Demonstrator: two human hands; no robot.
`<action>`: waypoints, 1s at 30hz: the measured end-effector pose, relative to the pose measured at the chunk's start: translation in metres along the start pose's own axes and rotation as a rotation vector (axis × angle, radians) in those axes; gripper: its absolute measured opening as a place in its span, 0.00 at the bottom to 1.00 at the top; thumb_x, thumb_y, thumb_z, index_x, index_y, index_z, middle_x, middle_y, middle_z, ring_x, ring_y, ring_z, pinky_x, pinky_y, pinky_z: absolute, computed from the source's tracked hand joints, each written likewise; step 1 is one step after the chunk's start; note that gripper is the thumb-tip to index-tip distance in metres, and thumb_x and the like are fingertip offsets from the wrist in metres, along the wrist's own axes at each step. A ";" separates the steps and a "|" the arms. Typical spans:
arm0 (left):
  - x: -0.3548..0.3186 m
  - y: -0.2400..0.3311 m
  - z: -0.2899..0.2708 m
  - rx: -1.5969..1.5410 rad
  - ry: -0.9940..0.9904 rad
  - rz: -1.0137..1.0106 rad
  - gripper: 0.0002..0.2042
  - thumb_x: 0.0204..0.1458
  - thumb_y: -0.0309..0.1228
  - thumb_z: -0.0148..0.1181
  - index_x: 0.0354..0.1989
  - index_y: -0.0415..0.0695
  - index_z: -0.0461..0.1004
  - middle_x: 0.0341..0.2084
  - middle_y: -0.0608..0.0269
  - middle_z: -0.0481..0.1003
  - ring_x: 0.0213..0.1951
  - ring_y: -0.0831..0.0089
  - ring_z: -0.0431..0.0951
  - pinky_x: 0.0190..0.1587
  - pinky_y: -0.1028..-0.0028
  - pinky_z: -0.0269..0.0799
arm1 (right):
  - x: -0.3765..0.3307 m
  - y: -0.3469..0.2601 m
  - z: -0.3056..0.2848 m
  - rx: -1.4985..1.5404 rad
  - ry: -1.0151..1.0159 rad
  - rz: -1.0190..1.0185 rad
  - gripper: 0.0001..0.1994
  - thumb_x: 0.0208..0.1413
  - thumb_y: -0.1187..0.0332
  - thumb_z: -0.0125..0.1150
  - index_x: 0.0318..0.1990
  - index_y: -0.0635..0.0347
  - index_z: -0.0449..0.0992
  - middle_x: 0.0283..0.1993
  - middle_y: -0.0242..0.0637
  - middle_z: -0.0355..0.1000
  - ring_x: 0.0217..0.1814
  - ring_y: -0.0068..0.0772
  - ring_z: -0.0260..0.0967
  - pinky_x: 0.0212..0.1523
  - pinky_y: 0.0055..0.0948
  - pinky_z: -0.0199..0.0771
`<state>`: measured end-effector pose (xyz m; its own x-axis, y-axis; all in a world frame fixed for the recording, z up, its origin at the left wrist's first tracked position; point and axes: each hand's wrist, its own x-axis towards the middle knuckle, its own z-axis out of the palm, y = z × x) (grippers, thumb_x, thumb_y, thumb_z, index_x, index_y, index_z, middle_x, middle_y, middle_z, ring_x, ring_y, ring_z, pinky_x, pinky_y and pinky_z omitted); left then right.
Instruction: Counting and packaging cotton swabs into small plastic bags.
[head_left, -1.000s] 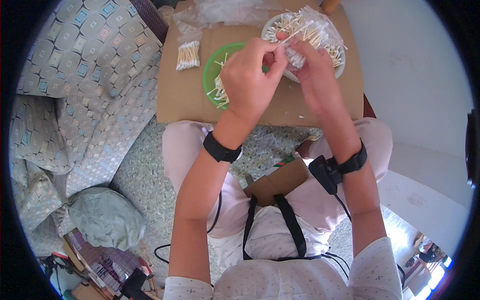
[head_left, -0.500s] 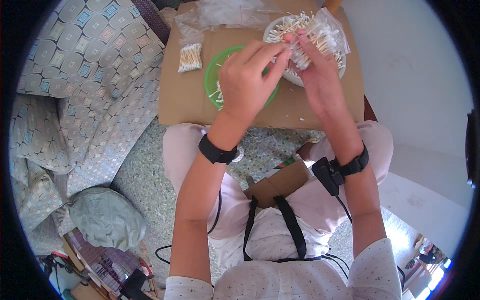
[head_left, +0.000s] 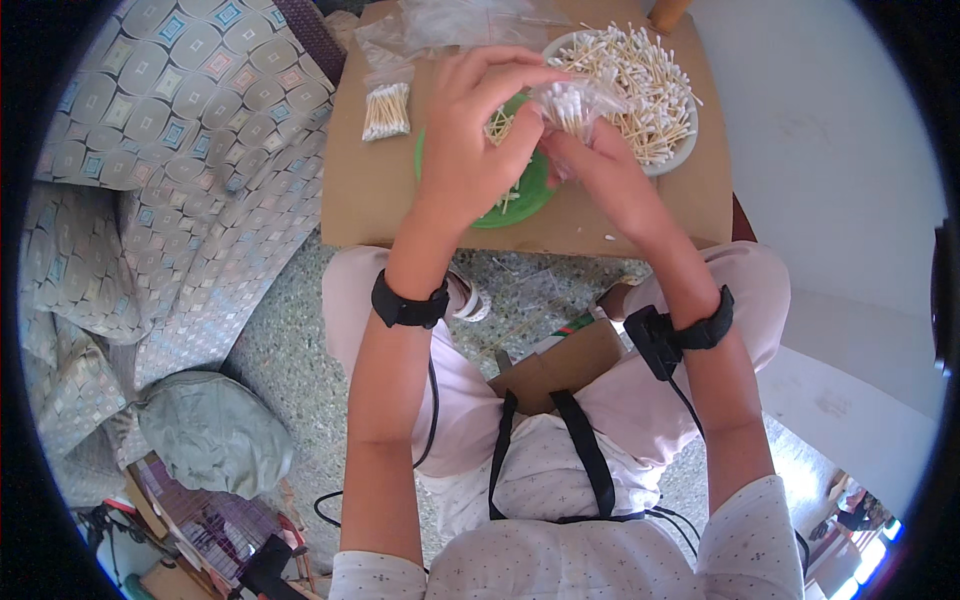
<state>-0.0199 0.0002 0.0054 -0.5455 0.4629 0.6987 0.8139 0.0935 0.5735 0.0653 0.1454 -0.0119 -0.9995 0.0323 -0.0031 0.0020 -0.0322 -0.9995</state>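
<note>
Between my two hands is a clear plastic bag (head_left: 572,108) packed with cotton swabs. My left hand (head_left: 478,130) pinches the bag's left upper side with thumb and fingers. My right hand (head_left: 598,168) grips it from below, its fingertips partly hidden behind the plastic. Under my hands sits a green bowl (head_left: 530,207) with some loose cotton swabs in it. At the right a white bowl (head_left: 690,148) holds a big heap of cotton swabs (head_left: 645,85). A filled bag of cotton swabs (head_left: 386,112) lies flat to the left of the green bowl.
Everything stands on a cardboard-topped table (head_left: 350,200). Several clear plastic bags (head_left: 470,22) are piled at its far edge. Patterned fabric (head_left: 200,120) drapes over furniture on the left, and a white wall (head_left: 830,150) rises on the right. A grey-green bag (head_left: 215,435) rests on the floor.
The bag of swabs has moved left and slightly down, from over the white bowl to over the green one. My right hand has turned and now holds it from below.
</note>
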 end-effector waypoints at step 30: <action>-0.001 -0.004 -0.022 -0.231 -0.169 -0.448 0.16 0.56 0.26 0.62 0.53 0.41 0.76 0.46 0.65 0.79 0.44 0.78 0.76 0.49 0.76 0.70 | 0.003 -0.022 -0.026 -0.256 0.004 -0.085 0.29 0.54 0.55 0.69 0.59 0.62 0.70 0.58 0.41 0.71 0.63 0.36 0.66 0.64 0.34 0.63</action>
<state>-0.0271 -0.0201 0.0120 -0.7738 0.5599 0.2961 0.4330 0.1264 0.8925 0.0634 0.1726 0.0093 -0.9963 0.0285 0.0814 -0.0729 0.2249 -0.9717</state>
